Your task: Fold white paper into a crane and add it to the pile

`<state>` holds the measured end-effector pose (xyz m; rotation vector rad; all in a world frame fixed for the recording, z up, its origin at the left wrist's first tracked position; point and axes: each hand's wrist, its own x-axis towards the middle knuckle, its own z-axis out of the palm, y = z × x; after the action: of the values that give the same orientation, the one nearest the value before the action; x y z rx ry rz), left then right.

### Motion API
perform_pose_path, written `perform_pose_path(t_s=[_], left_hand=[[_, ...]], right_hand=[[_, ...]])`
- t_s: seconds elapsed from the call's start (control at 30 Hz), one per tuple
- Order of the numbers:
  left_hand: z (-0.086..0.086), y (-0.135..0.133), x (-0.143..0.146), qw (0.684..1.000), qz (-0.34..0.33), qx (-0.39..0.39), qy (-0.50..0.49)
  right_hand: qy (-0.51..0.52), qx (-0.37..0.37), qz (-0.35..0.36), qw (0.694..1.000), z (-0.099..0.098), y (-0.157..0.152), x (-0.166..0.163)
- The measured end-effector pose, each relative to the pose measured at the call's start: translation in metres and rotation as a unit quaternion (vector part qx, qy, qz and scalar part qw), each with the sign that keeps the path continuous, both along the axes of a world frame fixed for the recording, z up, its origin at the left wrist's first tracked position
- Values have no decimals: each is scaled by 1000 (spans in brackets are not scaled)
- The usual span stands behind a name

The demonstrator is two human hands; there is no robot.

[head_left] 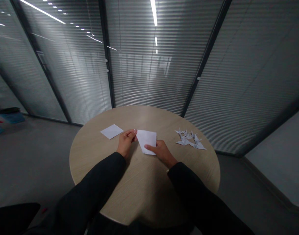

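Note:
A white sheet of paper [147, 138], roughly square, is held up over the round table between both hands. My left hand [127, 141] pinches its upper left corner between thumb and fingertips. On the sheet's lower right side, my right hand [162, 151] grips it with the thumb on the front face and the fingers behind, mostly hidden. Left of my left hand lies a white stack or sheet of square paper [112, 131], flat on the wood. Several folded white paper cranes [188, 138] sit in a cluster to the right of my right hand.
The round wooden table [139, 182] carries all the paper. Behind it stands a glass partition with closed blinds [151, 81] and dark frames. A blue bin with a black liner [10, 115] stands on the floor at far left. A dark chair edge [14, 215] shows at lower left.

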<state>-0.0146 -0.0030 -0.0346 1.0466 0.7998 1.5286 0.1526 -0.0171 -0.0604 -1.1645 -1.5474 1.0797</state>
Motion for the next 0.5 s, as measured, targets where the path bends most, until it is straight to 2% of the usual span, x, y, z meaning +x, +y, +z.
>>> perform_pose_path(t_s=[0.13, 0.3, 0.5], left_hand=[[1, -1, 1, 1000, 18, -4, 3], [-2, 1, 1, 998, 66, -19, 7], [-1, 2, 0, 988, 129, -21, 82]], right_hand=[[18, -19, 12, 1000, 3, -2, -2], [-14, -15, 25, 999, 5, -5, -3], [-25, -18, 43, 999, 6, -5, -4]])
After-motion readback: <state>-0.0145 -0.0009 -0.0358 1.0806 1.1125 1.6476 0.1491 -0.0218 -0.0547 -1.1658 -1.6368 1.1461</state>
